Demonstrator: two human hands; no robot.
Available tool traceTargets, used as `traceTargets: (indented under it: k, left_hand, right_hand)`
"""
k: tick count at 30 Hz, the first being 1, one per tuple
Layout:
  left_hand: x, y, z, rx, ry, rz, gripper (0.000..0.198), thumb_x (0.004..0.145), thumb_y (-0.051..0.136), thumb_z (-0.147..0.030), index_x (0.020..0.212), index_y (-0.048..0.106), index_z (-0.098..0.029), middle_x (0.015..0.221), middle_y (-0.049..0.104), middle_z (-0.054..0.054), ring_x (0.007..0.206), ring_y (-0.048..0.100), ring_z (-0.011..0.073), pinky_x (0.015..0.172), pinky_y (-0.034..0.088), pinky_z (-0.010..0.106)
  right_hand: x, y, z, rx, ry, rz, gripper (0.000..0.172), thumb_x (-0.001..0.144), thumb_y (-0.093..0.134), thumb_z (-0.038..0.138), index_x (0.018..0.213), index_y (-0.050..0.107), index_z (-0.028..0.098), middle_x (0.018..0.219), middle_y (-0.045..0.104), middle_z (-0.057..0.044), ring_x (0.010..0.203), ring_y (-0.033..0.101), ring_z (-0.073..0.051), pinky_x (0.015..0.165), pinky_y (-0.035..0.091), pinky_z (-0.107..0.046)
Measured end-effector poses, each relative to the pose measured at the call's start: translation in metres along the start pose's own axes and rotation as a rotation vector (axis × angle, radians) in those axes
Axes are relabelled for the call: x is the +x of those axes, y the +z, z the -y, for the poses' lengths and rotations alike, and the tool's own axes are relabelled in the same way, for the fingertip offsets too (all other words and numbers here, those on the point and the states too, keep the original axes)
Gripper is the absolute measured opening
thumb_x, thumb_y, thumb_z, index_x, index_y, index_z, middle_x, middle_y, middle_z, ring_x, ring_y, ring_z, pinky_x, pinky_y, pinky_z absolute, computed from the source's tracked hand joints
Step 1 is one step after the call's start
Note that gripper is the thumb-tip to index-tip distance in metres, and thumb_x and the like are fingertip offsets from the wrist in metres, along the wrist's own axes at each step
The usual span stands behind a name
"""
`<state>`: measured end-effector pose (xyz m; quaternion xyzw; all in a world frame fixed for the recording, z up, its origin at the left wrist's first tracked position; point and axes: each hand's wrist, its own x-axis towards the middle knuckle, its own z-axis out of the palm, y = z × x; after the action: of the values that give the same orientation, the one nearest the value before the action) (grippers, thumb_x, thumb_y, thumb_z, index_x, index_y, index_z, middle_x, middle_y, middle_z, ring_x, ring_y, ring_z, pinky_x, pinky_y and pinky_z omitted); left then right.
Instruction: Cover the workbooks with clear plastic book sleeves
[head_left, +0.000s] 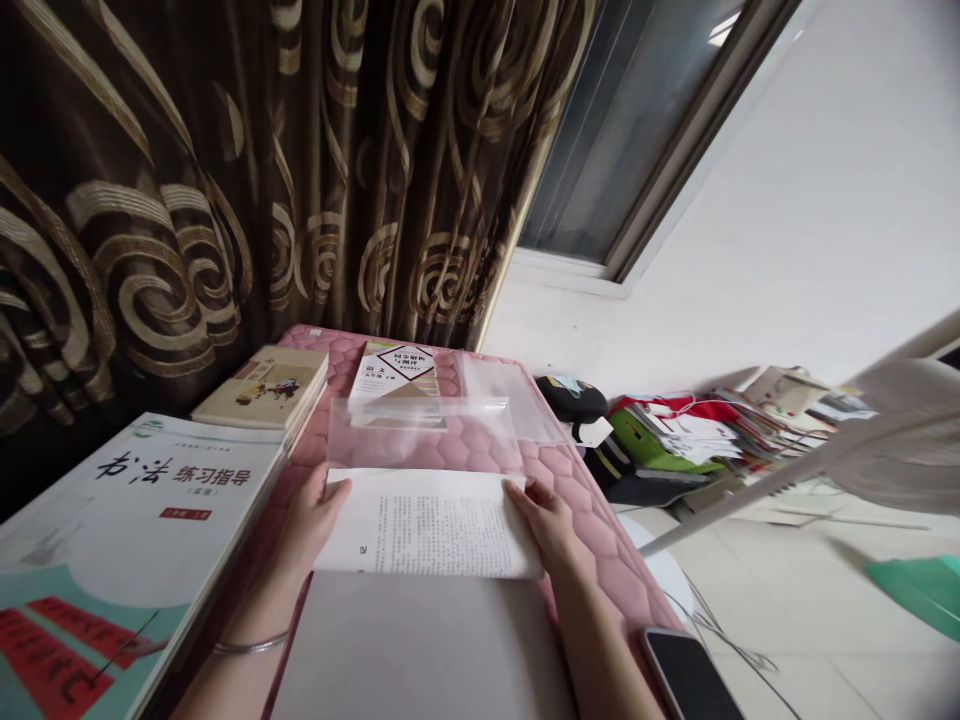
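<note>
In the head view an open book (442,520) lies on the pink quilted surface, with a printed page on its far part and a plain pale sheet or cover (420,645) nearer me. My left hand (319,515) is closed on the left edge of the printed page, thumb on top. At the right edge, my right hand (551,520) pinches the same part. A clear plastic book cover (424,435) stretches beyond the page's far edge; how it joins the book is unclear. My fingers under the book are hidden.
To the left are a large workbook (150,500) and a stack of beige books (266,385). A booklet (397,370) and another clear plastic sheet (510,400) lie farther back. A phone (690,675) sits front right, near a white fan (892,440).
</note>
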<state>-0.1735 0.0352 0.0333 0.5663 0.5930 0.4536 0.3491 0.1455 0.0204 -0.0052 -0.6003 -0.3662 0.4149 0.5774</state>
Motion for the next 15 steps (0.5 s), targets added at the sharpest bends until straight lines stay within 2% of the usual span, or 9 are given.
traceTargets:
  k: [5, 15]
  left_hand:
    - [-0.0028, 0.001, -0.007, 0.132, 0.036, -0.071, 0.03, 0.071, 0.054, -0.042, 0.059, 0.033, -0.024, 0.055, 0.037, -0.006, 0.057, 0.042, 0.0127, 0.052, 0.033, 0.023]
    - [-0.0017, 0.0027, -0.0053, 0.122, 0.035, -0.072, 0.026, 0.076, 0.049, -0.045, 0.062, 0.041, -0.024, 0.055, 0.039, -0.005, 0.056, 0.044, 0.0146, 0.053, 0.034, 0.024]
  right_hand:
    - [-0.0022, -0.0033, 0.0043, 0.083, 0.031, 0.09, 0.04, 0.056, 0.085, 0.049, 0.073, 0.061, 0.021, 0.07, 0.066, -0.001, 0.059, 0.06, -0.017, 0.054, 0.048, -0.028]
    - [-0.0028, -0.0039, 0.0031, 0.09, 0.029, 0.122, 0.038, 0.058, 0.085, 0.046, 0.074, 0.062, 0.02, 0.068, 0.064, 0.0, 0.058, 0.057, -0.016, 0.054, 0.046, -0.027]
